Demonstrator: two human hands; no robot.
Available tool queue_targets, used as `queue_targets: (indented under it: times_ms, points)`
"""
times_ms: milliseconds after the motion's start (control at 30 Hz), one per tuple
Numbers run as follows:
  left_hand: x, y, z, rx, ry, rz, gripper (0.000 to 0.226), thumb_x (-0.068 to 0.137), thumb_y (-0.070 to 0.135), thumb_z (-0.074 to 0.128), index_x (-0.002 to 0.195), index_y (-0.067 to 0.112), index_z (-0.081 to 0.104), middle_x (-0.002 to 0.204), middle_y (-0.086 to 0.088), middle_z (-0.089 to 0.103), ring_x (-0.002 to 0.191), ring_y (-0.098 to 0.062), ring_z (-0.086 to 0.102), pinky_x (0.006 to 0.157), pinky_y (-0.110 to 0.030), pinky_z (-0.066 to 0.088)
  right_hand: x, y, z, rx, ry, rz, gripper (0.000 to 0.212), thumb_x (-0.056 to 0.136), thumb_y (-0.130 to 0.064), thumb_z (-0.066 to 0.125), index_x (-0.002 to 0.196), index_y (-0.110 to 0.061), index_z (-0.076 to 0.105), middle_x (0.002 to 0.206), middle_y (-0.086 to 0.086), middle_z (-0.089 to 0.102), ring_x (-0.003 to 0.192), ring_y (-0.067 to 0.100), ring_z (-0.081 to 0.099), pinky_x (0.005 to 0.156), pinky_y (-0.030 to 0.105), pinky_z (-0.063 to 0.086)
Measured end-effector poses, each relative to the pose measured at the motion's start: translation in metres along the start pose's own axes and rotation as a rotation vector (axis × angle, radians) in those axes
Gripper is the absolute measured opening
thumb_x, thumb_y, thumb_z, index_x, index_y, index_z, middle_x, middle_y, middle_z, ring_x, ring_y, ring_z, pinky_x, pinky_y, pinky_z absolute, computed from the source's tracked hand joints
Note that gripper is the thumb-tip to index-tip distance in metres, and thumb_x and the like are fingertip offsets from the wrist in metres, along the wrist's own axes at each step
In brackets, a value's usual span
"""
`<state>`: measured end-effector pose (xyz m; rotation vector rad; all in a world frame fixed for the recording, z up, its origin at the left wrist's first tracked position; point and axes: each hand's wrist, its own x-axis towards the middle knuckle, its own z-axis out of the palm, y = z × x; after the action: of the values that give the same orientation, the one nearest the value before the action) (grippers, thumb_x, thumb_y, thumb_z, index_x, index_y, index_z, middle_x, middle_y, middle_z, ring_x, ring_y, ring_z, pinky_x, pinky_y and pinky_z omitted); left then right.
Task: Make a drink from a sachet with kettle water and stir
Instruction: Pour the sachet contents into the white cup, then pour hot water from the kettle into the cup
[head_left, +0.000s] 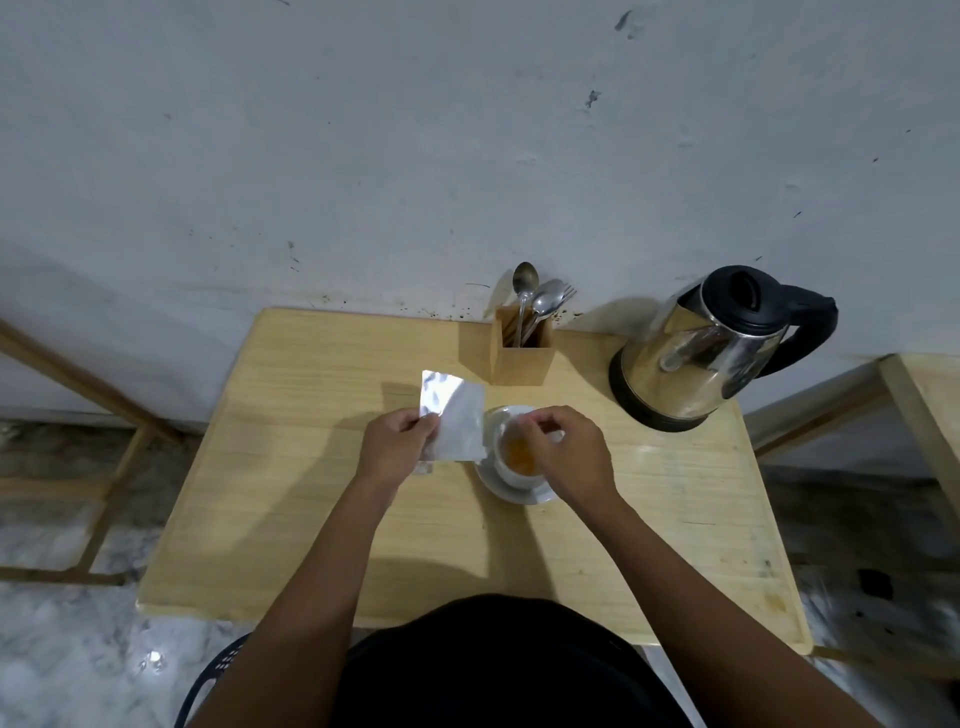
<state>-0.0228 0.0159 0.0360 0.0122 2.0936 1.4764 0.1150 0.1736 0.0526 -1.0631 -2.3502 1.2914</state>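
The sachet (457, 415) is held above the table (311, 493), just left of the cup (501, 470). It shows the camera only plain shiny foil, with a bright glare on its upper left corner; no brand or print can be read on it. The left hand (397, 441) pinches its left edge, thumb on top and fingers curled beneath.

The cup is white and stands on a white saucer (496, 491) near the middle of the table, with orange powder (519, 452) lying in its bottom. The right hand (566, 452) hangs right over the cup with its fingers bent and the tips drawn toward the thumb; whether they pinch anything I cannot tell, as that spot is blurred.

Behind the cup, near the wall (467, 130), stands a square wooden cutlery holder (519, 358) with two spoons (524, 283) and a fork (569, 292) sticking up out of it. To the right of it sits a steel kettle (696, 358) with a black lid and handle, upright on its black base (623, 395), lid closed. Any marking on the kettle is too small to make out.

The person wears a dark top and sits on a dark plastic chair (218, 670). The floor (78, 649) is grey marbled stone. The corner of a second wooden table (930, 395) shows at the right edge, and a wooden frame (104, 415) at the left.
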Motion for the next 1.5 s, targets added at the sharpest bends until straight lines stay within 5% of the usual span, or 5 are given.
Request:
queue_targets:
  times_ms: [167,333,500,1133,1500]
  points:
    - [0.019,-0.037,-0.01,0.164,0.119,0.022,0.029,0.083,0.015,0.06,0.058,0.003,0.052,0.056,-0.012,0.038,0.055,-0.022,0.035,0.056,-0.029,0.028,0.001,0.019,0.001,-0.296,-0.006,-0.098,0.034,0.083,-0.053,0.064,0.106,-0.028,0.07,0.134,-0.005,0.055,0.121,0.015,0.051,0.097,0.034,0.044]
    - [0.02,-0.055,-0.002,0.866,0.194,0.109,0.06,0.085,0.033,0.064,0.139,0.016,0.042,0.134,-0.017,0.045,0.116,-0.037,0.048,0.09,-0.045,0.043,0.001,0.02,0.006,-0.414,-0.208,-0.12,0.095,0.066,-0.082,0.05,0.142,-0.028,0.037,0.142,-0.003,0.044,0.124,0.017,0.048,0.097,0.038,0.047]
    - [0.017,-0.068,0.007,1.118,0.013,0.332,0.041,0.088,0.039,0.054,0.128,0.027,0.052,0.129,-0.008,0.047,0.109,-0.03,0.047,0.086,-0.042,0.043,0.004,0.023,0.012,-0.404,-0.224,-0.082,0.098,0.064,-0.079,0.057,0.143,-0.027,0.035,0.141,-0.006,0.04,0.127,0.014,0.043,0.094,0.037,0.05]
    - [-0.009,-0.027,0.047,0.442,-0.257,0.416,0.024,0.095,0.024,0.051,0.112,0.017,0.067,0.102,0.002,0.065,0.085,-0.008,0.056,0.073,-0.011,0.04,0.0,0.023,-0.001,-0.267,-0.203,-0.066,0.074,0.078,-0.063,0.064,0.14,-0.03,0.041,0.145,-0.011,0.037,0.126,0.009,0.044,0.092,0.038,0.05]
    - [-0.018,-0.023,0.07,0.319,-0.032,0.262,0.023,0.09,0.022,0.061,0.106,0.008,0.07,0.092,0.0,0.065,0.083,-0.015,0.059,0.073,-0.023,0.041,0.012,0.049,-0.11,-0.186,0.386,-0.039,0.028,0.096,-0.038,0.055,0.109,-0.018,0.071,0.117,-0.002,0.064,0.103,0.015,0.06,0.086,0.038,0.053]
